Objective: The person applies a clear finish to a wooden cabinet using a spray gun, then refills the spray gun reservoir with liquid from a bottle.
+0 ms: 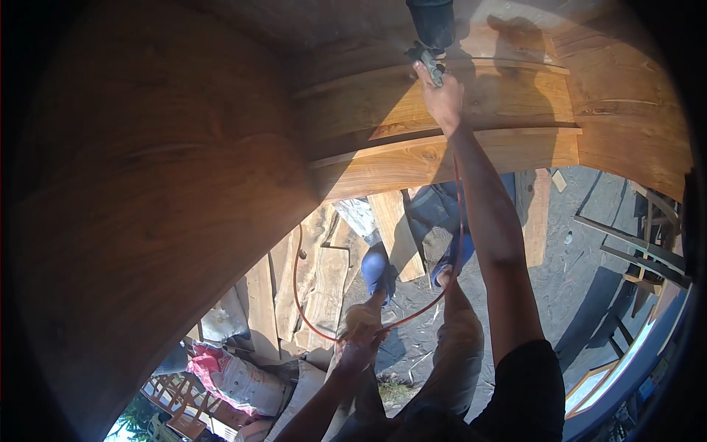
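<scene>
Here, right hand (pixel 444 99) clenched on spray gun (pixel 431 68), held against wooden frame (pixel 442 151) overhead | left hand (pixel 359 339) closed around red hose (pixel 298 291) at waist level | risk: hose loop likely snags stacked planks (pixel 324 283), jerking the gun off line.

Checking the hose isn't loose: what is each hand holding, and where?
Right hand holds the spray gun by its handle; left hand holds the orange hose along its loop.
</scene>
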Demonstrator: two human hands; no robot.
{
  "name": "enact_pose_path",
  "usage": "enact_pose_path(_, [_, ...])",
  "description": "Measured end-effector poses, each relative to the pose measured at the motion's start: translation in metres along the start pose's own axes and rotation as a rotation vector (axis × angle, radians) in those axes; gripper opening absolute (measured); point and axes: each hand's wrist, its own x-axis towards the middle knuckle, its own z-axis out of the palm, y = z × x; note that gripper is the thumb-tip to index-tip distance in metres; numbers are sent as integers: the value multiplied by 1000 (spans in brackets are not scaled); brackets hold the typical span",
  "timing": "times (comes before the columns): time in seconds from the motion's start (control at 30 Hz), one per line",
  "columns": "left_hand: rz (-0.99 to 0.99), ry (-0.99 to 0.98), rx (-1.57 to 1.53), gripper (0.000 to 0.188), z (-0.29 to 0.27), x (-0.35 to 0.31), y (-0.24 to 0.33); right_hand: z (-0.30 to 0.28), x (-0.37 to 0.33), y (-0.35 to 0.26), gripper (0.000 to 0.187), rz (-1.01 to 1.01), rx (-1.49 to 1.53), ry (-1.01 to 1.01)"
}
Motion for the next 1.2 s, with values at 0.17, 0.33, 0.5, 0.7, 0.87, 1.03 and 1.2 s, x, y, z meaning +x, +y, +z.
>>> enact_pose_path(0.17, [-89,-48,38,27,6,-30,-6,64,-18,-16,49,-55,19,-59])
enact_pose_path(0.33, [-199,-109,51,21,-4,-34,13,109,-41,-60,43,-186,193,-78])
enact_pose_path(0.5, [-193,-47,-65,20,14,-49,-3,141,-56,-85,44,-230,292,-159])
enact_pose_path(0.7, [-293,-144,50,16,15,-53,3,132,-65,-94,48,-206,214,-245])
enact_pose_path(0.87, [-178,-137,67,18,9,-54,16,80,-56,-85,51,-43,100,-176])
enact_pose_path(1.03, [-224,-107,50,18,28,-57,21,17,-33,-40,52,59,-50,-93])
enact_pose_path(1.2, [-348,-122,-82,17,26,-51,45,-36,-13,-5,55,-13,-9,109])
